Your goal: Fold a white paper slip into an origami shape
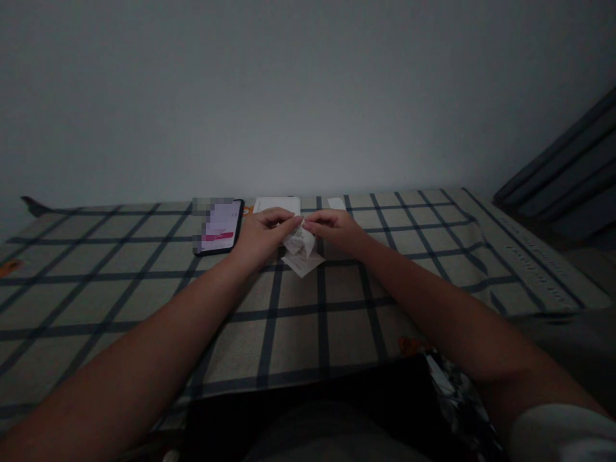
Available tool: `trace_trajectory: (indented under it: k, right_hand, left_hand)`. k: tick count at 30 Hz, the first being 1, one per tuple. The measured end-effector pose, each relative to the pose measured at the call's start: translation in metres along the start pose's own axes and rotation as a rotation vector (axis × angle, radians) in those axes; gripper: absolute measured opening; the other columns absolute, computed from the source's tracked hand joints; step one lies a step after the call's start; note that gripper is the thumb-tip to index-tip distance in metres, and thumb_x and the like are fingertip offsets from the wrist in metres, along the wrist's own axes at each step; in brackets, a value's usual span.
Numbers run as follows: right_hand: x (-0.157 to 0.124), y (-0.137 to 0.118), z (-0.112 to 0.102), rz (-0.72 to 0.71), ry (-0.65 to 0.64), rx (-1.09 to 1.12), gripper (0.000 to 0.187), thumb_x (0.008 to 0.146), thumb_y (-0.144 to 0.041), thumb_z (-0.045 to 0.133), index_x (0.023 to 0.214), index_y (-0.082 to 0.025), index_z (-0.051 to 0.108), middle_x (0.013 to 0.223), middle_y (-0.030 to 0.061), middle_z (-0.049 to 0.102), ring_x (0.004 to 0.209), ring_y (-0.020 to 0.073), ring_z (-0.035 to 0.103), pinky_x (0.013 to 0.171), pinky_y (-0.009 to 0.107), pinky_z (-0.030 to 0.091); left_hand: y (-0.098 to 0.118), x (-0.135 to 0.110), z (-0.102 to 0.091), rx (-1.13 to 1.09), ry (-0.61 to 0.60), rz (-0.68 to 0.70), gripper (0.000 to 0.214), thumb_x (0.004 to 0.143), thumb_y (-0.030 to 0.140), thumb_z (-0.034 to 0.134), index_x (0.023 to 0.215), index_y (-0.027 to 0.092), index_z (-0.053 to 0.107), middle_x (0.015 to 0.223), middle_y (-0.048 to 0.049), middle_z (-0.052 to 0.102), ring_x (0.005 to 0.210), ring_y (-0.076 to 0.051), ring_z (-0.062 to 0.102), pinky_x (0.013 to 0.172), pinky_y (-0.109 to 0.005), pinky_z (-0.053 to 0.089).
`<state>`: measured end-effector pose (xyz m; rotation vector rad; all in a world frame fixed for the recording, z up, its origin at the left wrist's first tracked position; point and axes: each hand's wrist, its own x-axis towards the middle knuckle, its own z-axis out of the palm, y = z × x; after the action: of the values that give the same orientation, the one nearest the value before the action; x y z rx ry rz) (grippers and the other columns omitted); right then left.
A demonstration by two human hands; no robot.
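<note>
Between my two hands is a folded piece of thin white paper point(301, 242), gathered and creased at the top. My left hand point(269, 230) pinches its upper left side between thumb and fingers. On the upper right side, my right hand point(333, 224) holds it in a similar pinch, the two sets of fingertips almost meeting. Below the pinch the paper spreads into pointed folds, and a flat white corner point(303, 264) shows beneath them. Whether that corner belongs to the same sheet I cannot tell.
A phone point(220, 226) with its screen lit lies left of my left hand. Behind my hands are a white rectangular sheet point(276, 204) and a small white piece point(335, 203). A checked cloth point(298, 333) covers the table, which meets a plain wall point(308, 96).
</note>
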<state>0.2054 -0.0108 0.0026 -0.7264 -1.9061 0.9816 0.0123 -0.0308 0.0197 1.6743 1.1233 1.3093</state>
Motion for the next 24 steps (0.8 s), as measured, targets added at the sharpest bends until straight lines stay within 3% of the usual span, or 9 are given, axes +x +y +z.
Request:
trace_trajectory:
  k: [10, 15, 24]
  right_hand:
    - [0.0002, 0.0031, 0.002, 0.017, 0.039, -0.058, 0.032, 0.085, -0.046, 0.064, 0.084, -0.014, 0.071, 0.081, 0.0034, 0.07, 0.075, 0.0136, 0.059, 0.069, 0.027, 0.046]
    - [0.0001, 0.0055, 0.0028, 0.005, 0.034, -0.027, 0.032, 0.085, -0.045, 0.065, 0.083, -0.014, 0.071, 0.08, 0.0028, 0.068, 0.073, 0.0126, 0.058, 0.069, 0.027, 0.046]
    - [-0.0004, 0.0074, 0.0042, 0.01, 0.072, -0.036, 0.033, 0.084, -0.048, 0.066, 0.082, -0.015, 0.07, 0.079, 0.0023, 0.068, 0.072, 0.0124, 0.057, 0.067, 0.027, 0.044]
  left_hand:
    - [-0.0012, -0.0032, 0.0017, 0.001, 0.03, -0.049, 0.03, 0.071, 0.042, 0.08, 0.087, 0.017, 0.079, 0.088, -0.0073, 0.078, 0.079, -0.019, 0.068, 0.076, -0.031, 0.053]
    - [-0.0009, -0.0019, 0.0015, 0.039, 0.051, 0.009, 0.022, 0.072, 0.038, 0.079, 0.082, 0.019, 0.079, 0.094, -0.007, 0.078, 0.089, -0.022, 0.07, 0.083, -0.033, 0.054]
    - [-0.0053, -0.0009, 0.0018, -0.032, 0.034, -0.022, 0.024, 0.07, 0.04, 0.081, 0.083, 0.02, 0.08, 0.093, -0.0076, 0.079, 0.089, -0.023, 0.07, 0.085, -0.036, 0.053]
